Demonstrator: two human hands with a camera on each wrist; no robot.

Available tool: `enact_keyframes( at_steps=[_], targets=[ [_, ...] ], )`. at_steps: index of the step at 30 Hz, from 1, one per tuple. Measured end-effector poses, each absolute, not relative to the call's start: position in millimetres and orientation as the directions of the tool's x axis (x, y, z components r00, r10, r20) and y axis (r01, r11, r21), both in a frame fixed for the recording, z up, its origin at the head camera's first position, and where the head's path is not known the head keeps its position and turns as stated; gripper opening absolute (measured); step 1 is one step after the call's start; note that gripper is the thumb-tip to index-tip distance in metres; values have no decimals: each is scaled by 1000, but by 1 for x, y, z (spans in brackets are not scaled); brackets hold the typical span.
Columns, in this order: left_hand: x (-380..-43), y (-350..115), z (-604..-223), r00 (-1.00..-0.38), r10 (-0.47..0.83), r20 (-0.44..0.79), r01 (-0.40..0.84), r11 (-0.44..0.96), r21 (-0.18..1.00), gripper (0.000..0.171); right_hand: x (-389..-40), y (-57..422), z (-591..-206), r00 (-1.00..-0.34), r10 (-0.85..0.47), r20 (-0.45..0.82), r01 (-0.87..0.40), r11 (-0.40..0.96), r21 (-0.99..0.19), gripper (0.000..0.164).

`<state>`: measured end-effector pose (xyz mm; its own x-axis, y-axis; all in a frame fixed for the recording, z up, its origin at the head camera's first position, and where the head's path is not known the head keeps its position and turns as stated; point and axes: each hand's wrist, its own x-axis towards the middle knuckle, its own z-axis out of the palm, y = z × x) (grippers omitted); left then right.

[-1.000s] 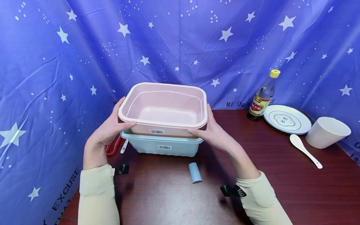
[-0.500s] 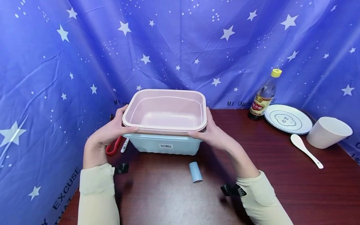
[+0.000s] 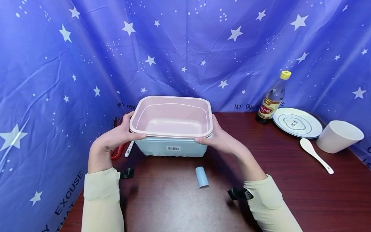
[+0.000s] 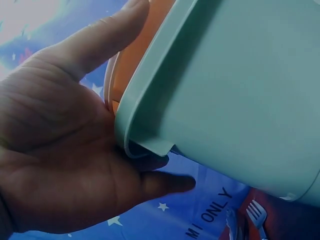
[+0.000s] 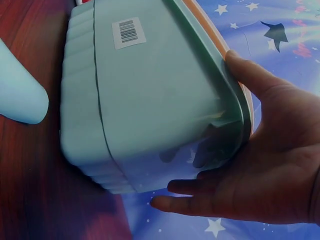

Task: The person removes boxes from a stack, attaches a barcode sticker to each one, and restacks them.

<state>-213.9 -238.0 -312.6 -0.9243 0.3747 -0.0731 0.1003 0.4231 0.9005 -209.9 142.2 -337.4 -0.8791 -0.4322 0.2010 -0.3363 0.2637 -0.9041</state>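
Observation:
A pink plastic basin (image 3: 174,117) sits nested in a light blue basin (image 3: 185,149) with a barcode label on its front. In the head view my left hand (image 3: 117,133) holds the pink basin's left front corner, thumb along the front rim and fingers behind the side. My right hand (image 3: 223,138) grips the opposite corner the same way. Both rims lie close together, and the pink walls below the rim are hidden inside the blue basin. From the right wrist, the blue basin (image 5: 150,90) stands on the table, with my thumb (image 5: 252,72) at the upper rim.
A light blue curved piece (image 3: 202,177) lies in front of the basins. Left of them are a red looped item (image 3: 117,153), a white printed stick (image 3: 129,149) and a fork (image 4: 256,214). Rightward stand a sauce bottle (image 3: 270,104), plates (image 3: 307,130), a spoon (image 3: 314,154) and a cup (image 3: 331,138).
Both hands have lowered the pink basin into the blue one. Its own barcode label has gone out of sight, and the rims have come together.

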Motion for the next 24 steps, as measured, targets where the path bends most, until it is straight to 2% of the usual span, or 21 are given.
enact_keyframes(
  at_steps=[16, 24],
  targets=[
    [-214, -233, -312, -934, 334, -123, 53, 473, 879, 110, -210, 144, -337, -877, -443, 187, -329, 268, -906, 96],
    [-212, -230, -308, -935, 328, -135, 44, 484, 874, 112, -211, 151, -334, -892, -430, 139, -316, 374, -872, 92]
  ],
)
